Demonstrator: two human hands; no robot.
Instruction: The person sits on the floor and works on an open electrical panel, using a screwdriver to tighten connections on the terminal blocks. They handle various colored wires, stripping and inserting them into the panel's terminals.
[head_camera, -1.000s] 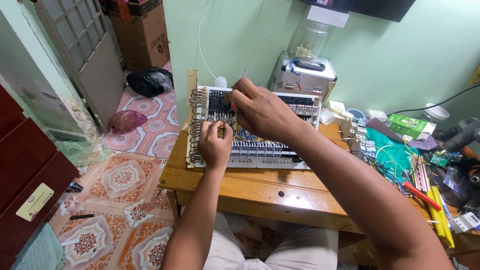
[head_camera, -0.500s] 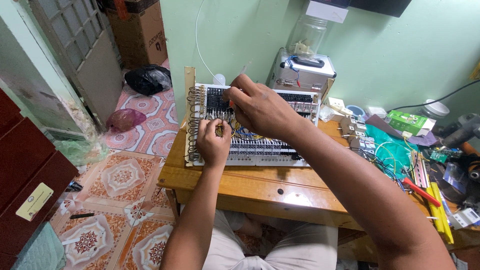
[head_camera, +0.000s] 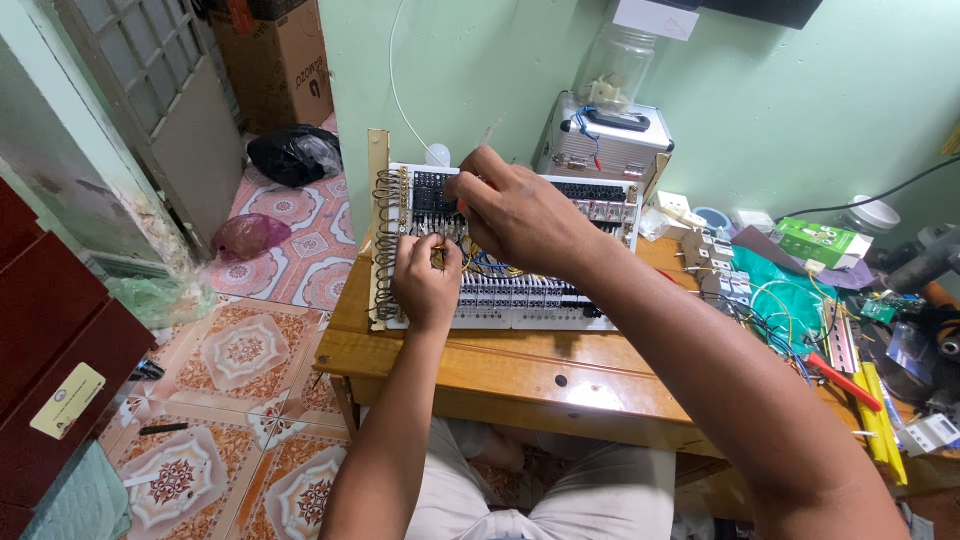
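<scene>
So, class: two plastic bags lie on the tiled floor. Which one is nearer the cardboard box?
The black bag. It sits just below the cardboard box, close to the wall, while the pink bag lies further out on the tiles, nearer the camera.

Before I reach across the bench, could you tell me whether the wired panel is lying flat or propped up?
Propped up: the panel stands tilted on the wooden table, its top edge toward the green wall.

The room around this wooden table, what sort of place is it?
Probably a home electrical workshop. Both hands, left hand and right hand, work on a white wiring panel on the wooden table, loose wires and tools lie to the right, and the floor has patterned tiles.
</scene>
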